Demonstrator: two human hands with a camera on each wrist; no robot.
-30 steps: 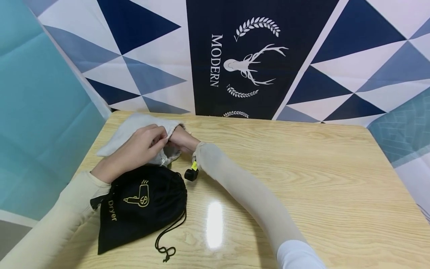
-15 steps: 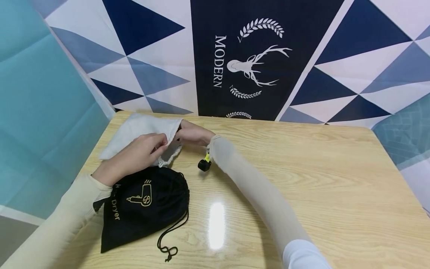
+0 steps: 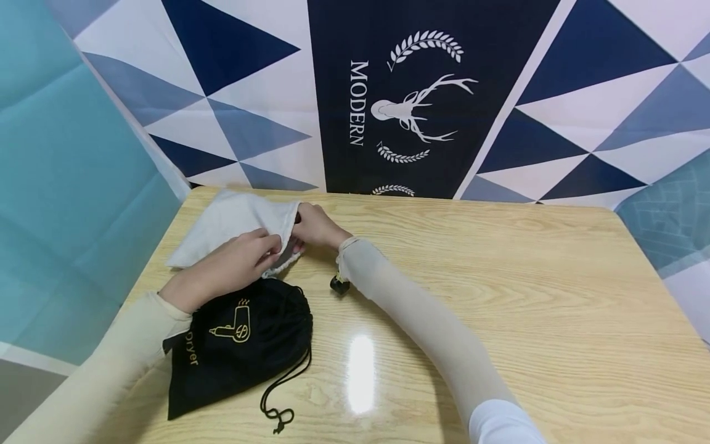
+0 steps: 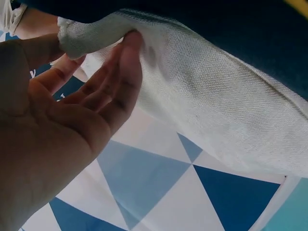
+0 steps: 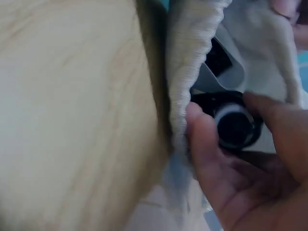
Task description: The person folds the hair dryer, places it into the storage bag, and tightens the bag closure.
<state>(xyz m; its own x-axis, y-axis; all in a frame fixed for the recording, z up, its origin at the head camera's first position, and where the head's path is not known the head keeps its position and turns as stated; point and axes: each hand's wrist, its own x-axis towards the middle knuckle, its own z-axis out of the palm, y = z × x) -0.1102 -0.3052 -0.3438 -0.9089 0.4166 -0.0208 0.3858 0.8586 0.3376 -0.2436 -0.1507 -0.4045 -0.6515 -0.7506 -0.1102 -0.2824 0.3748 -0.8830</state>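
Observation:
A pale grey cloth drawstring bag (image 3: 227,219) lies at the table's far left, its mouth facing right. My left hand (image 3: 235,262) pinches the rim of the mouth between thumb and fingers, as the left wrist view shows on the cloth (image 4: 207,91). At the opening is my right hand (image 3: 318,225), fingertips inside. In the right wrist view, its thumb and fingers grip a black round piece with a grey ring (image 5: 236,127); the rest of that piece is hidden in the bag. Behind it, inside, shows a grey part with a black patch (image 5: 233,72).
A black drawstring pouch (image 3: 255,351) with a gold hair dryer print lies in front of the grey bag, under my left forearm. Its cord (image 3: 274,407) trails onto the wooden table (image 3: 499,277). A patterned cloth backdrop (image 3: 261,123) stands along the back edge.
My right hand was deeper in the grey bag a second ago; it has drawn back to the right, toward the mouth. My left hand keeps holding the rim.

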